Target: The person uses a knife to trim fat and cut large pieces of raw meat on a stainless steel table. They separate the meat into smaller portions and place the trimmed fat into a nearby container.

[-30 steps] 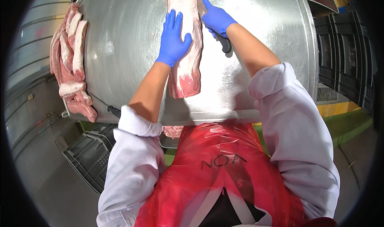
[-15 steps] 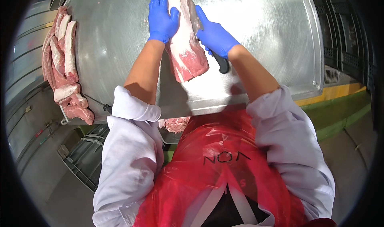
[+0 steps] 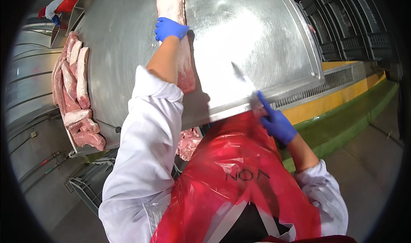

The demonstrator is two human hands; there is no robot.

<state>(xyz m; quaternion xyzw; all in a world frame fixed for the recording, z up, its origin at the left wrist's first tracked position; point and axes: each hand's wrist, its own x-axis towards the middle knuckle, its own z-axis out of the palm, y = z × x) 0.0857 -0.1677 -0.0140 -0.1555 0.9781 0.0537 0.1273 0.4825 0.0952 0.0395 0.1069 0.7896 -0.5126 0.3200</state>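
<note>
A long pork loin (image 3: 187, 69), pale fat along its top and pink meat at its near end, lies lengthwise on the metal table (image 3: 124, 59). Across its upper half my blue-gloved left hand (image 3: 171, 28) is closed, with the fingers wrapped over its far-left side. My right hand (image 3: 277, 125), also gloved in blue, is off the table's front edge to the right of my red apron. It grips a knife (image 3: 245, 78) whose blade points forward and left over the table, apart from the loin. Motion blurs the blade, and the hand covers most of the handle.
Strips and chunks of meat (image 3: 70, 82) are piled along the table's left edge. Below the front edge, meat trimmings (image 3: 188, 143) show beside my apron. Another person (image 3: 60, 5) is at the far left. Dark slatted racks (image 3: 351, 25) stand at the right, beyond a raised table rim.
My right hand has drawn the knife away from the loin, back and right past the table edge. My left hand has gone from lying flat to grasping the loin, which now lies farther left.
</note>
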